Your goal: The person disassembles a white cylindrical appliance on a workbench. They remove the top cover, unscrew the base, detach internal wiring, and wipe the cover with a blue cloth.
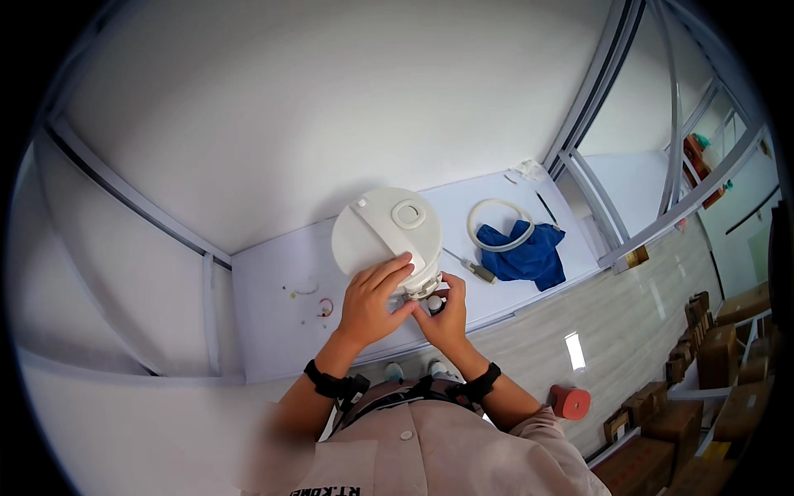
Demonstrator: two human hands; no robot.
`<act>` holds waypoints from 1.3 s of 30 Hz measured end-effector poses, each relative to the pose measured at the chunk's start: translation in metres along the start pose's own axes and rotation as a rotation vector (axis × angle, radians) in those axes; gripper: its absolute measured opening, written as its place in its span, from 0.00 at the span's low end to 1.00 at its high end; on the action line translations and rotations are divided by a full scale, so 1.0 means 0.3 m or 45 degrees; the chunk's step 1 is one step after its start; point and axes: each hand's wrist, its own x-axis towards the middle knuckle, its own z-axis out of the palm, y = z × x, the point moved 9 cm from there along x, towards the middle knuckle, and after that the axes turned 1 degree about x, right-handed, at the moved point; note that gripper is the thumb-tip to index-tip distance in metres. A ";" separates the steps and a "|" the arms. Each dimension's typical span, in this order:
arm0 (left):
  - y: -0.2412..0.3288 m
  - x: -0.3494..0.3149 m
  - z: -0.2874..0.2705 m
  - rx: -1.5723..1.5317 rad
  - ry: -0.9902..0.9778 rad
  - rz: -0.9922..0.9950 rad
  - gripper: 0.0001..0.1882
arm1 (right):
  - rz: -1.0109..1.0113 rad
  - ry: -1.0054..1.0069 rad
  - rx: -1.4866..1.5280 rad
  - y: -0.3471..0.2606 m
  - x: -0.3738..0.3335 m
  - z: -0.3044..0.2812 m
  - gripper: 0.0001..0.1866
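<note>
The person stands over a white table [273, 331], and both hands are on a white round appliance [385, 231] standing near the table's front edge, its domed lid facing up with a rounded button [408, 214] near the top. The left hand [372, 302] lies flat against the near side of the appliance, fingers [389, 273] stretched out and pressed together along the lid's edge, thumb tucked toward the base. The right hand [445, 312] sits just beside it, curled in at the appliance's lower hinge part [423, 286], thumb and fingertips closed around something small and dark [434, 304] there; what exactly is pinched cannot be told from here. Both wrists carry black bands [331, 383]. Off to the right on the table, a blue cloth [529, 258] lies crumpled, and a white ring [499, 223] rests partly on top of it. Between the cloth and the appliance lies a thin tool with a grey handle [475, 269], close to the right hand but not touching it. To the left of the hands, a few tiny bits [318, 307] are scattered on the tabletop. Down on the floor to the right stands a red stool [571, 402], and brown cardboard boxes [703, 364] are stacked farther right.
</note>
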 end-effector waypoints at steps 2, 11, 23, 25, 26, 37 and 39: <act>-0.004 0.001 0.001 -0.007 0.013 -0.003 0.31 | 0.023 -0.007 -0.011 0.004 -0.003 0.004 0.45; -0.012 0.005 0.016 0.051 0.054 0.046 0.31 | 0.005 0.035 -0.062 -0.007 -0.001 0.009 0.44; -0.007 -0.008 0.018 0.094 0.126 0.060 0.31 | 0.142 -0.003 -0.194 -0.045 0.008 0.000 0.40; -0.015 -0.014 0.027 0.108 0.134 0.062 0.31 | 0.120 0.023 -0.222 -0.047 0.005 0.000 0.40; -0.018 -0.016 0.030 0.114 0.139 0.063 0.31 | 0.109 0.035 -0.235 -0.048 0.004 -0.002 0.40; -0.009 -0.025 0.034 0.202 0.167 0.095 0.30 | 0.082 0.030 -0.246 -0.057 0.007 -0.005 0.42; -0.009 -0.025 0.035 0.211 0.171 0.100 0.29 | 0.071 0.040 -0.246 -0.047 0.001 -0.001 0.42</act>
